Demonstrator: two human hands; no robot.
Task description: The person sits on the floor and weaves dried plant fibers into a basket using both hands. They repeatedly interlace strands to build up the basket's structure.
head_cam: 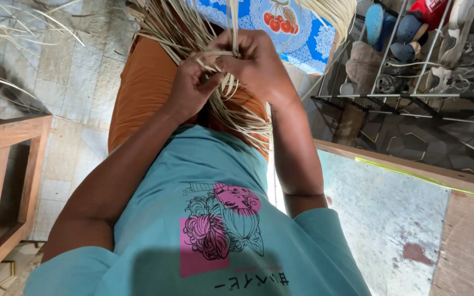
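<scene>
A bundle of pale dried straw strips [193, 27] hangs in front of me over my lap, its loose ends [242, 118] trailing down toward my teal shirt. My left hand [190, 90] pinches a few strips at the lower part of the bundle. My right hand [256, 63] is closed around the strips just above and to the right. Both hands are touching each other at the fingers. My orange trousers [138, 87] lie beneath the straw.
A wooden frame [6, 164] stands at the left. At the right, a wood-edged bench with a worn pale top [390, 219] sits close. A metal rack [412, 96] holding shoes is at the upper right. A blue patterned cloth [297, 33] lies ahead. More loose straw [6, 27] lies on the tiled floor.
</scene>
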